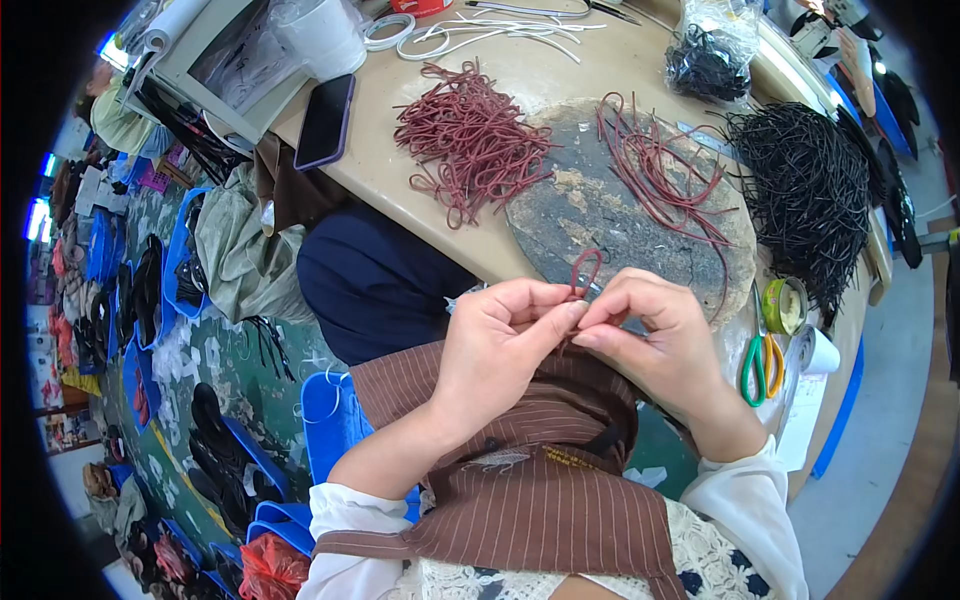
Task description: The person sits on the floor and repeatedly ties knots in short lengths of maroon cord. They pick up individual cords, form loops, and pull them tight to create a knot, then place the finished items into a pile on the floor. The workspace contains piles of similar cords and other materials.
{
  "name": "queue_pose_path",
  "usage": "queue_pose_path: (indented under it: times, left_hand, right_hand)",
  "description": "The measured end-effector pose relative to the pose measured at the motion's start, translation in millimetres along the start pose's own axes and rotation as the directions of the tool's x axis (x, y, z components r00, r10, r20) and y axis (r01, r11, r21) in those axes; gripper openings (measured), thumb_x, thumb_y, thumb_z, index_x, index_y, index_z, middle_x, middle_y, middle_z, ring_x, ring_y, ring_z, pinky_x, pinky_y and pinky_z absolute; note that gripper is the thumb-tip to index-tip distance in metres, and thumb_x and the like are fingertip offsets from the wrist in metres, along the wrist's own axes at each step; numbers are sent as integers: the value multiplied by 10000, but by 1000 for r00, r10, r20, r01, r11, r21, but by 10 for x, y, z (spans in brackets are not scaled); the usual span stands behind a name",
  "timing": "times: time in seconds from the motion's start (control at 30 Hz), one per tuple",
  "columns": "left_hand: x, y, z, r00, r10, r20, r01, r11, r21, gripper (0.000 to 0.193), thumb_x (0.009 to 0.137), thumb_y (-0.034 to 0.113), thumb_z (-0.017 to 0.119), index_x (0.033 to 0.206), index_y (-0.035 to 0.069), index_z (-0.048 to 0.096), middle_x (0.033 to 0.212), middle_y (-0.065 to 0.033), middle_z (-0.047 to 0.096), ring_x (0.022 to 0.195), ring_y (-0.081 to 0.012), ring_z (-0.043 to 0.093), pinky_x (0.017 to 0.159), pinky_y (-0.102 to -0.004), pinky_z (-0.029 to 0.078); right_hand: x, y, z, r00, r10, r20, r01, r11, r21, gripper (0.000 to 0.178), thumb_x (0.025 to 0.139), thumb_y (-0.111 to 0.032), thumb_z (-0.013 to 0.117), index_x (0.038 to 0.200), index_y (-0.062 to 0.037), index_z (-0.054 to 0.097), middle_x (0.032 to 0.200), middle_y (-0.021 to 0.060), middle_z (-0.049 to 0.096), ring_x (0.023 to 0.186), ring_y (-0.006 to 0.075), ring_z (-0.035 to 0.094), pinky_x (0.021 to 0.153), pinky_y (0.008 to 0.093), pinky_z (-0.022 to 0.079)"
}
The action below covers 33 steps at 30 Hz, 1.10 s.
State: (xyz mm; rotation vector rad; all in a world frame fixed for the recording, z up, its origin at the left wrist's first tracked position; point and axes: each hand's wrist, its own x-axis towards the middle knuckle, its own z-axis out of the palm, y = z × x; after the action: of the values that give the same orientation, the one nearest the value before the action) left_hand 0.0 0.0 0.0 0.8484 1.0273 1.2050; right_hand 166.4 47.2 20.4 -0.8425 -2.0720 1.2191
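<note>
Above my lap, at the table's near edge, my left hand [520, 325] pinches a dark red cord [588, 262], whose loop stands up past the fingertips. My right hand [645, 320] is beside it, thumb and forefinger pressed together close to the same cord; whatever lies between them is too small to make out. Beyond my hands, a round, worn grey board [570, 225] bears a loose bunch of long dark red cords [665, 170]. To its left, a heap of looped dark red cords [470, 140] spreads over the table and the board's edge.
A pile of black cords [805, 190] lies at the right. Nearer are green-and-orange-handled scissors [754, 372], a green tape roll [784, 306] and a white roll [818, 350]. A phone [325, 122] rests at the left edge; white cords [490, 32] lie at the back. Blue bins [335, 420] stand on the floor.
</note>
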Motion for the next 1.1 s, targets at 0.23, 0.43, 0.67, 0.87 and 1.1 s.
queue_pose_path:
  times: [0.23,0.43,0.67,0.87,1.1]
  left_hand:
    - [-17,37,-15,988,-153,8,153,977,-145,193,862,104,536,984,-33,594,875,-67,624,754,-83,590,666,-211,498]
    - [-7,-7,19,977,-207,45,212,933,-291,220,868,146,534,1001,-20,591,876,-63,622,768,-95,599,694,-228,509]
    - [-2,-30,-17,948,-288,134,317,875,-365,218,864,135,540,1019,-12,586,882,-72,620,763,-89,593,680,-201,493]
    - [-30,15,-12,915,-279,290,376,849,-370,236,866,148,540,1024,-22,581,878,-59,620,752,-75,583,665,-180,468]
    - [19,69,47,909,-314,274,413,765,-494,229,863,163,547,995,-19,592,856,-49,618,753,-67,571,666,-182,456]
  right_hand:
    - [-5,-181,95,947,314,-66,-310,949,62,115,777,-58,609,781,9,515,676,91,561,570,145,596,488,253,452]
    - [-5,-113,119,982,108,-157,-132,980,-151,141,755,-57,617,750,-3,487,635,94,548,533,176,589,473,266,449]
    - [13,-133,25,996,-3,-84,-21,961,-277,194,737,-84,643,758,-25,459,614,99,545,531,243,579,470,310,450]
    - [148,-354,-213,985,30,169,41,915,-402,325,645,-199,747,705,-54,463,572,44,526,485,181,549,453,256,415]
    - [124,-155,-132,957,-291,-13,249,839,-485,349,629,-271,742,725,-89,459,581,23,513,492,182,525,435,279,374]
